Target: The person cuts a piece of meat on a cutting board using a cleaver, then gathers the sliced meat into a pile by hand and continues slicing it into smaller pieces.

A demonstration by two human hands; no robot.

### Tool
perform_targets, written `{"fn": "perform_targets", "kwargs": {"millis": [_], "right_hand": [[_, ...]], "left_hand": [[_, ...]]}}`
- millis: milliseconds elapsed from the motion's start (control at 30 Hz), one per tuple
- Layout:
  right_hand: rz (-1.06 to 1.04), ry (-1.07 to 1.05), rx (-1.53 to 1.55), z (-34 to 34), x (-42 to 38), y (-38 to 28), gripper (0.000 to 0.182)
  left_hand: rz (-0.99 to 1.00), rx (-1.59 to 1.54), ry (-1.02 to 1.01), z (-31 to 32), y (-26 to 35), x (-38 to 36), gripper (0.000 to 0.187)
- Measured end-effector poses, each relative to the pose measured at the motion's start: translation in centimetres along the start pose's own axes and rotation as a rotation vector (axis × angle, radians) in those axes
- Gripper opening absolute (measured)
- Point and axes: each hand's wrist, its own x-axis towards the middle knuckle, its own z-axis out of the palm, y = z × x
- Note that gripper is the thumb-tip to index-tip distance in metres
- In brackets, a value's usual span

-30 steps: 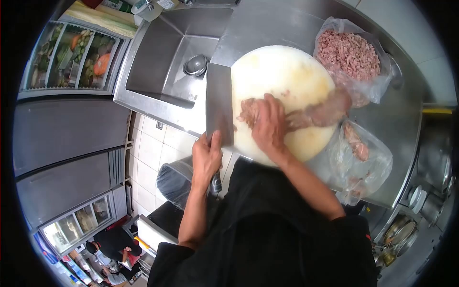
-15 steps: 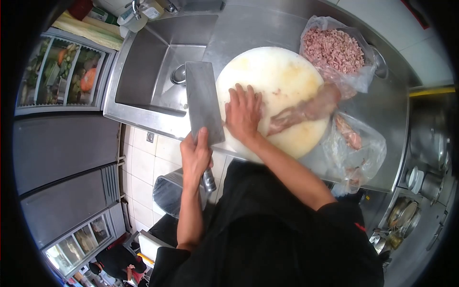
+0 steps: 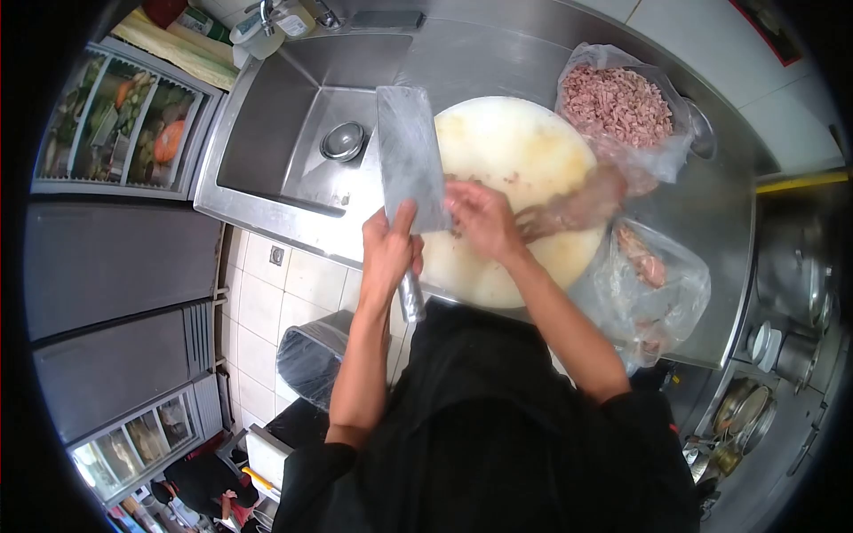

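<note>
My left hand [image 3: 388, 253] is wrapped around the handle of a broad cleaver [image 3: 409, 155], its blade pointing away from me over the left edge of the round cutting board [image 3: 506, 120]. By the blade's right edge is my right hand [image 3: 487, 220], with fingers curled in and slightly blurred; whatever they hold is hidden. Small meat scraps [image 3: 456, 233] lie on the board close to those fingers. A long piece of raw meat [image 3: 573, 204] stretches across the board's right side, just beyond my right hand.
At the back right sits a plastic bag of diced meat [image 3: 617, 107]. Another clear bag [image 3: 680, 284] with meat pieces lies right of the board. A steel sink [image 3: 267, 151] is on the left, with a plastic-lined bin [image 3: 311, 355] below. Another person [image 3: 209, 480] is at lower left.
My right hand has lifted from lying flat on the board and curled its fingers beside the blade. The cleaver has shifted right, over the board's left edge.
</note>
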Motion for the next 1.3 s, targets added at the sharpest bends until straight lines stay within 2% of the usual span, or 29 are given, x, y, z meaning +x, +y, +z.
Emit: {"fn": "perform_targets", "kwargs": {"millis": [67,167,267,367,433,533,633,700,867,1000,1100,1200,1300], "right_hand": [[0.024,0.032,0.063,-1.0,1.2,0.3,0.02],[0.091,0.001,-0.16,-1.8,1.9,-0.5,0.018],[-0.134,-0.107,-0.583,-3.0,2.4,-1.2,0.025],[-0.331,0.022,-0.637,-6.1,1.7,-2.1,0.037],[-0.363,-0.082,-0.933,-10.1,-0.6,-3.6,0.046],[-0.398,-0.103,-1.258,-14.0,-4.4,-4.1,0.05],[-0.468,-0.104,-1.189,-15.1,-4.4,-1.7,0.048],[-0.49,-0.084,-1.143,-14.6,-3.9,-0.3,0.044],[-0.453,-0.099,-1.058,-11.7,-4.7,1.2,0.039],[-0.426,0.148,-1.005,-8.5,-5.9,0.2,0.042],[-0.469,0.272,-1.041,-6.7,-5.6,0.6,0.035],[-0.445,0.278,-1.147,-6.1,-5.4,2.3,0.026],[-0.457,0.395,-1.1,-5.1,-5.2,3.3,0.016]], "left_hand": [[0.004,0.007,0.014,0.3,0.6,0.0,0.035],[0.016,0.017,0.04,0.3,0.8,-0.1,0.036],[0.011,0.065,0.095,-0.2,1.0,-0.7,0.037],[0.009,0.156,0.138,-0.5,1.5,-2.4,0.036],[-0.016,0.23,0.162,-0.9,1.5,-3.7,0.036],[-0.075,0.359,0.123,-1.4,0.3,-5.4,0.04],[-0.137,0.477,0.047,-0.5,-0.1,-6.6,0.042],[-0.015,0.639,0.014,-0.1,-2.1,-6.3,0.042],[0.183,0.882,-0.086,2.2,-2.6,-6.2,0.034],[0.2,0.951,-0.066,2.1,-2.0,-5.8,0.032],[0.196,0.973,-0.064,2.0,-1.1,-6.2,0.031],[0.219,1.029,-0.065,2.7,-0.5,-6.4,0.031],[0.256,1.112,-0.087,3.4,-0.3,-6.4,0.03]]}}
